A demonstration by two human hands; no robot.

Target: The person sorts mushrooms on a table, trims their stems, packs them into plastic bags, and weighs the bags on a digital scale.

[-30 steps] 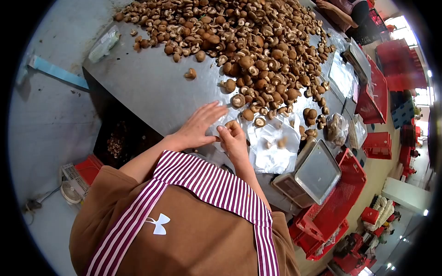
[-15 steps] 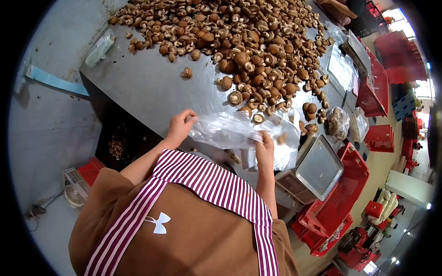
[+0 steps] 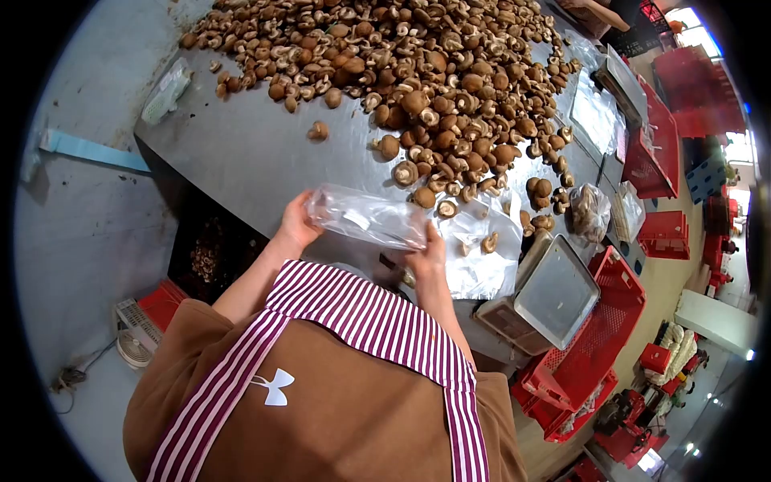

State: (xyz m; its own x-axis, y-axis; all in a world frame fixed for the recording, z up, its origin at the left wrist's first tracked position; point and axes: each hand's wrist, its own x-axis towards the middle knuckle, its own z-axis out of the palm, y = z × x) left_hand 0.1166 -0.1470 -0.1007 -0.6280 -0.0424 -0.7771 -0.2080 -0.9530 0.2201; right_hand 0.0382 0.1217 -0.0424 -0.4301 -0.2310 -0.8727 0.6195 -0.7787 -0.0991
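A clear plastic bag [image 3: 365, 218] is stretched sideways between my two hands, above the near edge of the metal table [image 3: 241, 153]. My left hand [image 3: 300, 221] grips its left end, and my right hand [image 3: 428, 251] grips its right end. Just right of my right hand, more clear plastic bags [image 3: 482, 269] lie flat, with a loose mushroom [image 3: 489, 243] on top. Beyond the bag spreads a large heap of brown shiitake mushrooms [image 3: 450, 88]. One mushroom [image 3: 319, 130] sits apart from the heap.
To the right stands a scale with a metal pan [image 3: 558, 291], beside a red crate [image 3: 598, 321]. A filled bag of mushrooms [image 3: 590, 215] lies farther back. Another person's arm [image 3: 602, 12] shows at the top right. A fan [image 3: 135, 347] stands on the floor at left.
Both hands have shifted left with the plastic bag, which is now spread wider and puffed out between them. My right hand has moved away from the flat bags.
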